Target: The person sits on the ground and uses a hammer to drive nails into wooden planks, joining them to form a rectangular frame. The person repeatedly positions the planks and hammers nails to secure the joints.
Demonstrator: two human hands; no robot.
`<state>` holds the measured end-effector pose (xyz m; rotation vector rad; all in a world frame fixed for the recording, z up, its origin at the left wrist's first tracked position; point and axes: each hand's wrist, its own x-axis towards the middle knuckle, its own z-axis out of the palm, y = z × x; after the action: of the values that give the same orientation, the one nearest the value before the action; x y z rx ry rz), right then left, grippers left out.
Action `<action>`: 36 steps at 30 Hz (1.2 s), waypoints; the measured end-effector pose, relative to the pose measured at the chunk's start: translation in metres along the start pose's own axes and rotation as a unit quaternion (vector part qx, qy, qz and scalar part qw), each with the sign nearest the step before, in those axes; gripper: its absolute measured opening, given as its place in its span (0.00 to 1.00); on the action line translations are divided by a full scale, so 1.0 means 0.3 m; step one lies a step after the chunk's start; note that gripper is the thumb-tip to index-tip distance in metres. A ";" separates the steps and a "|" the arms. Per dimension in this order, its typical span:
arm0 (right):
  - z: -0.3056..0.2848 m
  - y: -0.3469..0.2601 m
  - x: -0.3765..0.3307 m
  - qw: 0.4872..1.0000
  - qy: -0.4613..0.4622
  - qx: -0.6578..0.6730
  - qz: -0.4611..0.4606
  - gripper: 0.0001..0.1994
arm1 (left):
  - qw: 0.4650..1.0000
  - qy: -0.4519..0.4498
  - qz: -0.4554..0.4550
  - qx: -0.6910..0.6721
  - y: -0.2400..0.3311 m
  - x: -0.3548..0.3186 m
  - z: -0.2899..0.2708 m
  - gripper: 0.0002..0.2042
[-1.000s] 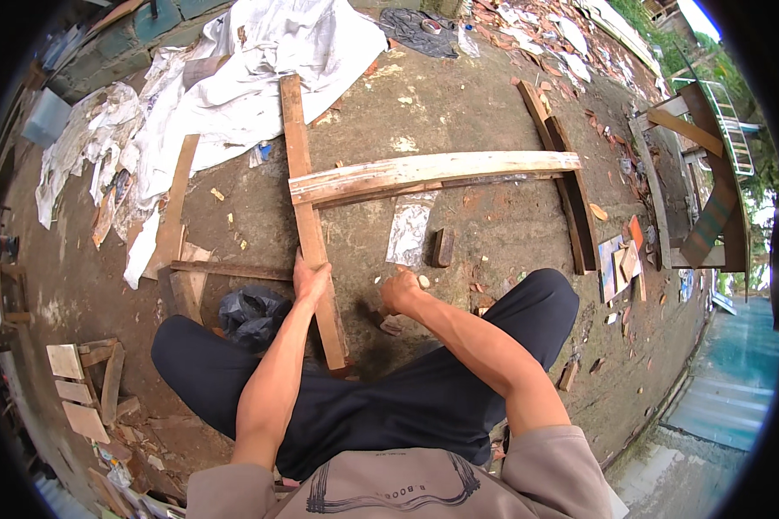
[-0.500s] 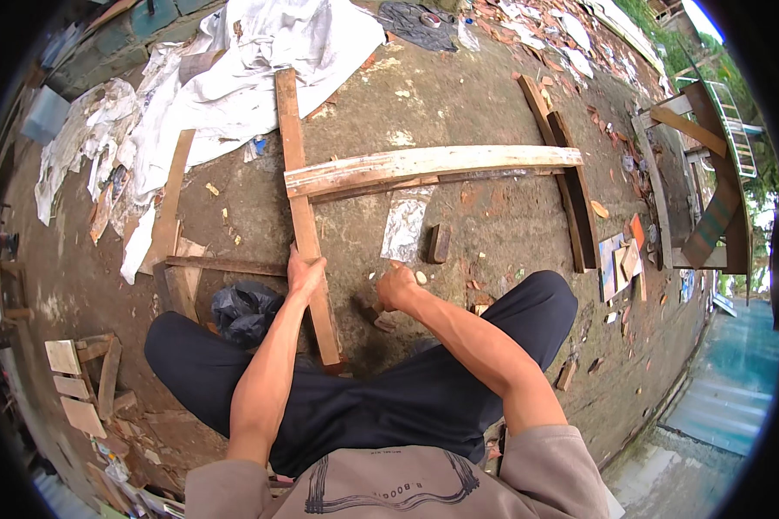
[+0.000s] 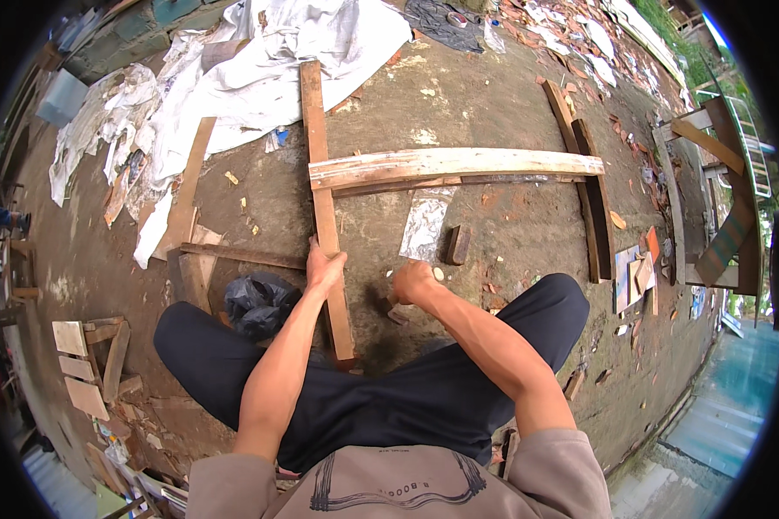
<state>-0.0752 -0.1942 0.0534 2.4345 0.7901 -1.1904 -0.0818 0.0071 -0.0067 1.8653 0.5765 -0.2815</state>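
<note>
The left hand point(image 3: 326, 269) is clamping the brown plank point(image 3: 324, 212) near its lower end, most of its length reaching beyond the grip toward the white sheet point(image 3: 277, 73). A pale crosspiece point(image 3: 459, 163) is already lying over it and bridging to the dark board point(image 3: 595, 212) at right; whether fastening is left, I can't tell. The right hand point(image 3: 414, 283) is curling, apart from the plank, perhaps holding the small block-like piece point(image 3: 397, 314) beneath; I can't tell.
</note>
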 end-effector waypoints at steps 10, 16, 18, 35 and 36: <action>0.004 0.016 0.085 0.995 0.073 -0.022 0.059 0.12 | 1.000 0.006 -0.007 0.019 -0.041 0.019 -0.005 0.41; 0.003 0.034 0.115 0.995 0.060 0.007 0.077 0.16 | 0.998 -0.028 -0.048 0.007 -0.001 0.007 -0.003 0.46; -0.018 0.050 0.119 0.996 0.060 0.002 0.065 0.19 | 0.999 -0.020 -0.044 0.020 -0.007 -0.001 -0.002 0.47; -0.045 0.039 0.086 0.993 0.092 -0.037 0.060 0.10 | 0.999 -0.011 -0.038 0.018 -0.016 0.008 0.031 0.47; -0.044 0.038 0.099 0.993 0.093 -0.026 0.061 0.10 | 0.999 0.000 -0.032 0.021 -0.034 0.024 0.029 0.47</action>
<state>-0.0454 -0.1865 0.0382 2.5367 0.7016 -0.8965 -0.0801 0.0036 -0.0214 1.8894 0.6359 -0.3373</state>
